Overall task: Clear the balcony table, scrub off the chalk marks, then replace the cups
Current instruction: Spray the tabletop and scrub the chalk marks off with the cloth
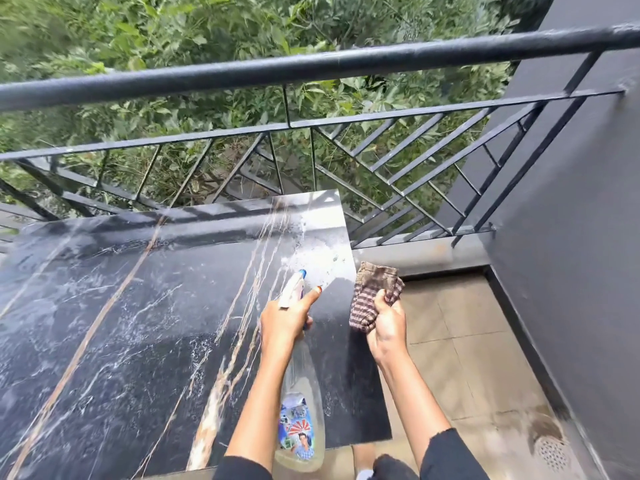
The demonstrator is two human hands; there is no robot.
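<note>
A black marble-look table with pale and brown veins fills the lower left; its top is bare, with wet speckles and a whitish hazy patch near the far right corner. My left hand grips the neck of a clear spray bottle with a white and blue nozzle, held over the table's right part, forefinger stretched along the trigger. My right hand is closed on a bunched striped brown cloth, just past the table's right edge. No cups are in view.
A dark metal balcony railing runs behind the table, with green foliage beyond it. A grey wall stands at the right. Beige floor tiles lie right of the table, with a round floor drain near the wall.
</note>
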